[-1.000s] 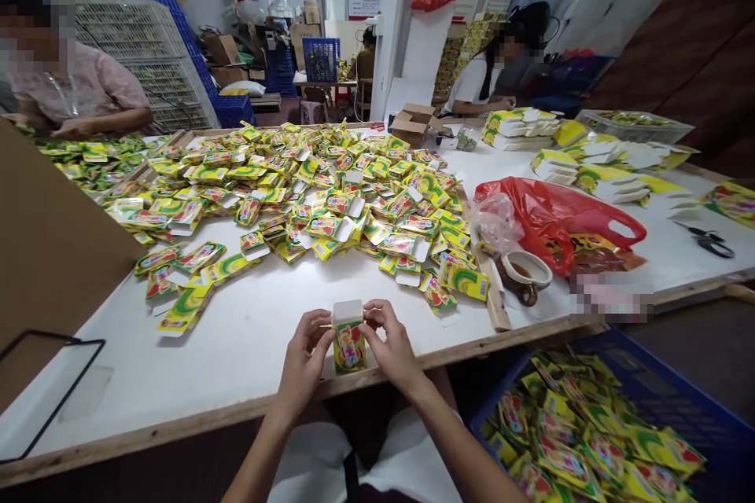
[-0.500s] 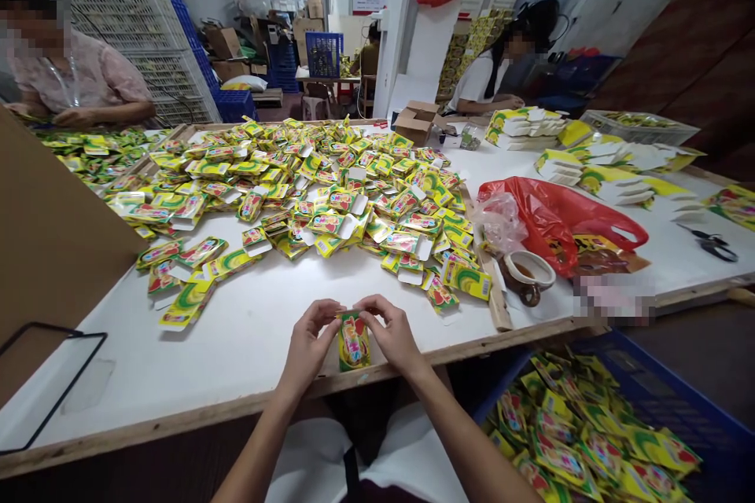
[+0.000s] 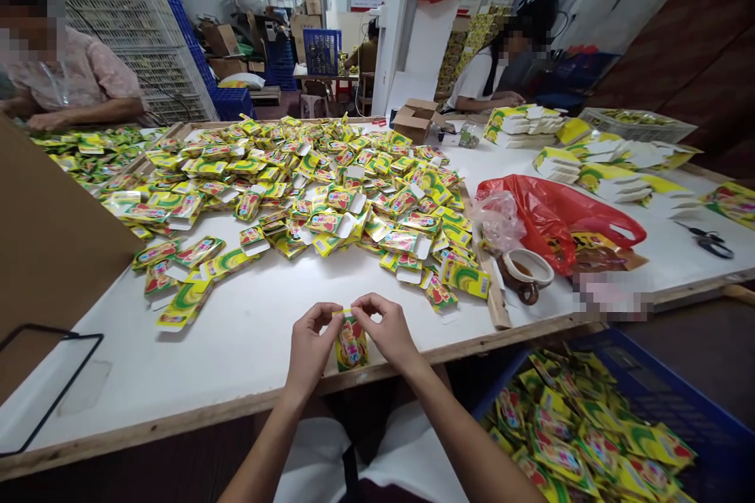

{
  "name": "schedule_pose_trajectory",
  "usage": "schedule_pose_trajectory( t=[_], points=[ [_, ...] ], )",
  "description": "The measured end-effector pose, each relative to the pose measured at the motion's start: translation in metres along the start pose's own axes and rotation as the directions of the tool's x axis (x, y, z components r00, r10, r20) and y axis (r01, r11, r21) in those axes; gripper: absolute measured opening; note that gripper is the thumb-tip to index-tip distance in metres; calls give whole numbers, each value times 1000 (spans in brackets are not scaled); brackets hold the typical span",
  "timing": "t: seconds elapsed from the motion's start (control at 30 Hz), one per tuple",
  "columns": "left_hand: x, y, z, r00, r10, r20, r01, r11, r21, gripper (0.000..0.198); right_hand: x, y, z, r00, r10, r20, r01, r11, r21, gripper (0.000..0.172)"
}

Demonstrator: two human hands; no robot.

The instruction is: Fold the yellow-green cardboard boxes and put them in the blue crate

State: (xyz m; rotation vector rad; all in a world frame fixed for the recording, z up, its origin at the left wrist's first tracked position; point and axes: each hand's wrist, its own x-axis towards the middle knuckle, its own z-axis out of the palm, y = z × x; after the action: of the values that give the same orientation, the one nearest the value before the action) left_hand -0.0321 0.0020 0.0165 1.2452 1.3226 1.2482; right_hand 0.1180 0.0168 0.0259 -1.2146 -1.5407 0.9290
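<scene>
A small green and yellow printed carton (image 3: 352,344) is at the table's front edge, its printed face toward me. My left hand (image 3: 315,338) pinches its upper left corner between thumb and fingertips. On the upper right corner, my right hand (image 3: 381,328) grips in the same way, thumb on the front and fingers behind. The fingertips of both hands nearly meet along the top edge, partly hiding it. Beyond my hands lies a large heap of similar small cartons (image 3: 330,200), several with white end flaps standing open.
A brown cardboard panel (image 3: 56,251) and black wire frame (image 3: 53,330) stand at left. Right are a wooden strip (image 3: 494,299), a brown mug (image 3: 527,275), a red plastic bag (image 3: 554,212) and scissors (image 3: 711,242). Below right, a blue crate (image 3: 642,377) holds yellow-green packets. Two people sit across the table.
Both hands keep hold of the carton at its top edge; the right fingers have shifted slightly left and up. The person at left has moved an arm a little.
</scene>
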Motion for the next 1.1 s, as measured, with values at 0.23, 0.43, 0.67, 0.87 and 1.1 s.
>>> schedule_pose_trajectory(
  t=[0.23, 0.43, 0.67, 0.87, 1.1],
  points=[
    [-8, -9, -6, 998, 9, 67, -9, 1000, -3, 18, -9, 9, 8, 998, 27, 58, -33, 994, 102, 10],
    [-17, -13, -12, 998, -10, 61, 14, 998, -55, 40, -26, -12, -63, 997, 76, -34, -79, 993, -84, 13],
    [-11, -15, -6, 993, -60, 100, 50, 994, 98, 25, -23, -15, -165, 987, 127, -96, -156, 896, -416, 20],
    [-17, -15, -8, 996, -57, 64, 48, 990, 132, 25, 63, 41, -77, 895, 170, -412, -155, 986, 68, 30],
    [-14, -17, -9, 1000, 8, -29, -6, 997, 73, 24, 64, 38, -66, 918, 32, -395, -26, 999, 21, 13]
  ],
)
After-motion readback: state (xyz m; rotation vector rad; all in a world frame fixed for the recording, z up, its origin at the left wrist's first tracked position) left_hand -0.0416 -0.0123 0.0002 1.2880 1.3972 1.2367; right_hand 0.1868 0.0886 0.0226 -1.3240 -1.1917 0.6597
